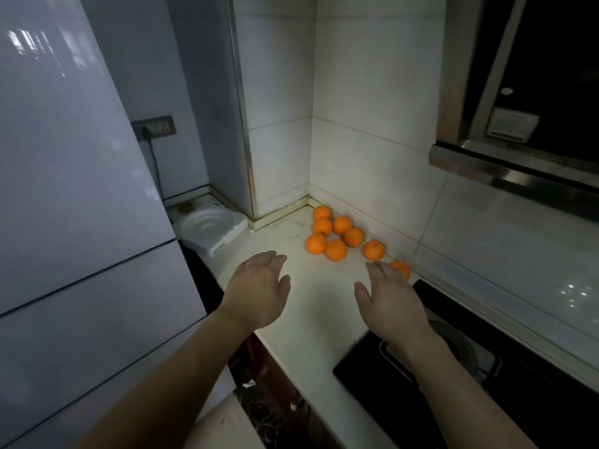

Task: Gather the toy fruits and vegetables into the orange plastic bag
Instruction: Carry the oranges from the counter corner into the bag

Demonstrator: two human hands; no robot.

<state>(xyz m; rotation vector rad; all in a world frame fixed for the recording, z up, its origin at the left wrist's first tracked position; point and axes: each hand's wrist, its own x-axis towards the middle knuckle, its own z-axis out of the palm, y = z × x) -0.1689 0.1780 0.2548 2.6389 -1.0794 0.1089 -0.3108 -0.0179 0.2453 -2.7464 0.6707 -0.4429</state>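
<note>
Oranges (pixel 336 250) all sat loose in the table (pixel 311 319) corner, none bagged, no bag in sight tbh. Left hand (pixel 259 286) and right hand (pixel 389 299) hovered, fingers loose, holding nothing. Basically everything left to do.

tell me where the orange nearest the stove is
Head view, right of centre: the orange sits on the white counter, partly hidden behind the right hand, just beyond the black stovetop.
</note>
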